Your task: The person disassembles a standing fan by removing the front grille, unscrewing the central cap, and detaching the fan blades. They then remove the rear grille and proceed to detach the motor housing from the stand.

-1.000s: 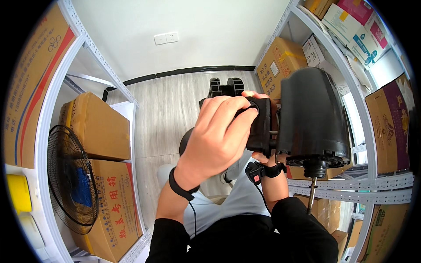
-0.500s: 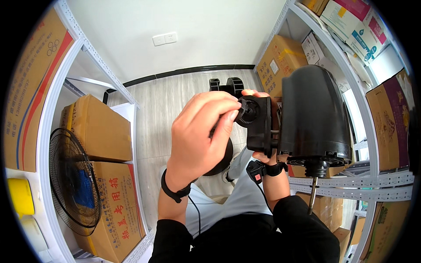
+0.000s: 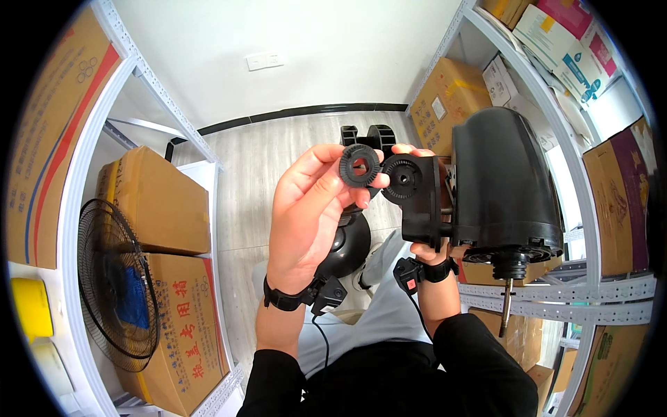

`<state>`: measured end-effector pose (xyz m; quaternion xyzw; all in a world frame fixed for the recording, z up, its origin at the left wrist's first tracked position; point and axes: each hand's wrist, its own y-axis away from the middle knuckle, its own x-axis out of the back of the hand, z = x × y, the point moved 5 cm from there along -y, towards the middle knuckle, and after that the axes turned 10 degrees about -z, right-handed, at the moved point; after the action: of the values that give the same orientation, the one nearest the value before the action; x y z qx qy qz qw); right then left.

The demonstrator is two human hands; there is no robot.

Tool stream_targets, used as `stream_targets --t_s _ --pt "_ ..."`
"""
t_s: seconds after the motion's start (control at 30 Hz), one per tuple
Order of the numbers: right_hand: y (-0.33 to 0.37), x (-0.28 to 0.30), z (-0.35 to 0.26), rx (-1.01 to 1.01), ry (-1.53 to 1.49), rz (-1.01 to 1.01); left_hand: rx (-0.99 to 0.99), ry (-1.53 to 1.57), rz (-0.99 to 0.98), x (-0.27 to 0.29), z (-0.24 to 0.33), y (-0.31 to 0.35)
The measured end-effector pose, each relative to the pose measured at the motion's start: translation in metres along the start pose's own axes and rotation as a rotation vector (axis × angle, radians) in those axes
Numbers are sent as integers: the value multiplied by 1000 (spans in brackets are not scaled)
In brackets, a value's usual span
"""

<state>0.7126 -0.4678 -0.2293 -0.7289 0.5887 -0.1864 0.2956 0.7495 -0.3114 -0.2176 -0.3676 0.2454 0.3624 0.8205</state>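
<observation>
Between the fingers of my left hand (image 3: 306, 201) is a black toothed ring (image 3: 359, 165), its round face with a centre hole turned up to view. My right hand (image 3: 432, 251) grips the black fan motor (image 3: 506, 184) by its bracket, the fingers mostly hidden behind it. On the bracket's left end is a round toothed socket (image 3: 401, 178), bare, just right of the ring. A metal shaft (image 3: 506, 309) points down from the motor. Beyond my hands stands a black fork-shaped stand top (image 3: 368, 135); a black rounded part (image 3: 347, 247) shows below my left hand.
A black wire fan guard (image 3: 118, 285) leans against cardboard boxes (image 3: 163, 201) on the left shelf. On the right, a metal rack (image 3: 590, 229) holds more boxes. A wall with a socket plate (image 3: 265, 61) closes the far side. Thin cables hang from both wrist straps.
My left hand has drawn back from the bracket's socket and turned over, bringing the toothed ring into view. The motor and bracket have shifted slightly right.
</observation>
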Motion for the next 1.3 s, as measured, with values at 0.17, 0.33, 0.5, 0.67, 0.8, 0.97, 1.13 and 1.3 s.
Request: stream_targets --t_s 0.17,0.33,0.5,0.67,0.8,0.97,1.13,1.3 --pt "2 2 0 -16 24 12 22 86 18 0 -3 1" --pt "1 3 1 47 46 -46 7 83 22 0 -3 2" --pt "1 4 2 73 66 -80 12 86 43 -1 -3 2" --pt "1 2 1 53 53 -62 -23 48 62 -3 3 3" --pt "3 3 0 25 73 -34 -121 -121 103 -5 11 7" --pt "2 2 2 0 7 14 -149 -459 164 -16 18 10" --pt "1 1 1 30 32 -9 -237 -560 53 -27 23 13" --pt "4 4 2 25 148 -87 -223 -692 10 -25 20 11"
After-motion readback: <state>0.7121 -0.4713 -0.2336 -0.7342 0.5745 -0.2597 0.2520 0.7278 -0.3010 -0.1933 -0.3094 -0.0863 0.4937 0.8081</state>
